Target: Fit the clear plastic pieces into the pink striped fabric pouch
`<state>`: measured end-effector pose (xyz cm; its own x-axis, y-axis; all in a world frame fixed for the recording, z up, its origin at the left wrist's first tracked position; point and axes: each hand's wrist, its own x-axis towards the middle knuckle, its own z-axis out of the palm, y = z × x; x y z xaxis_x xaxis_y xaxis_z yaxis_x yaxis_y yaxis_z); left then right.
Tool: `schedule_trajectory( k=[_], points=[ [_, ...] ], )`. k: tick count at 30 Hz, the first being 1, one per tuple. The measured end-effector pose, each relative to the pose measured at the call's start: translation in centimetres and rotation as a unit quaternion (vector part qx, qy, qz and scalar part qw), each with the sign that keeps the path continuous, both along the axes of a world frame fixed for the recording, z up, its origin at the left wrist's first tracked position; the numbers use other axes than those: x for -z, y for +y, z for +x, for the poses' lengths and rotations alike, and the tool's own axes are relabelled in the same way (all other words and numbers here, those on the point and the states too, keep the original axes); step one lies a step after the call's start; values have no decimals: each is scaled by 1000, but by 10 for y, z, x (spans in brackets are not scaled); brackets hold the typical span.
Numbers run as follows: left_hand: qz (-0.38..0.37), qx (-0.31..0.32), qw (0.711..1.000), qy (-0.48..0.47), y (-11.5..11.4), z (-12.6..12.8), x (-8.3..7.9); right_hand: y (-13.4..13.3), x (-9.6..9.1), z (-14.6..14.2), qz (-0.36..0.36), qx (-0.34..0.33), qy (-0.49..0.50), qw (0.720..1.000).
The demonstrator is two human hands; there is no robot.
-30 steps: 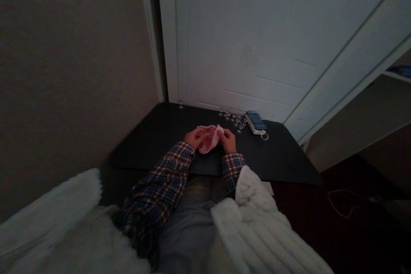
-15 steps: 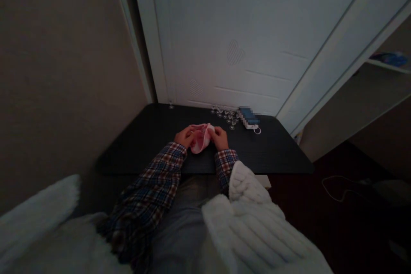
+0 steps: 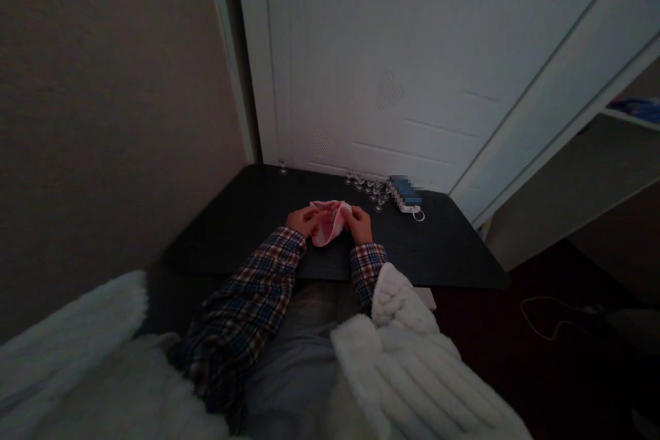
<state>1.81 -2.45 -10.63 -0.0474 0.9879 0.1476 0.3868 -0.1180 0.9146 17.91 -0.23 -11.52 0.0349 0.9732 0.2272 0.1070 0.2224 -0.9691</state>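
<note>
Cloth [image 3: 326, 232], pink and gaping, gripped at its left edge by the left hand [image 3: 302, 221] and at its right by the right hand [image 3: 359, 225] over the black table [image 3: 433, 254], is probably best held open with gentle, even outward tension and light pressure at the rim.

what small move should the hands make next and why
Probably ease the left hand slightly outward while the right hand holds steady: they grip opposite sides of a pink, pouch-like item, and a gentle spread might widen the opening showing between them.
</note>
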Motion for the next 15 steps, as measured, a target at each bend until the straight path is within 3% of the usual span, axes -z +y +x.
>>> schedule_trajectory(
  k=[15],
  points=[
    [13, 1, 999, 46, 1, -5, 2, -3, -2, 0, 18, -22, -17, 999]
  ],
)
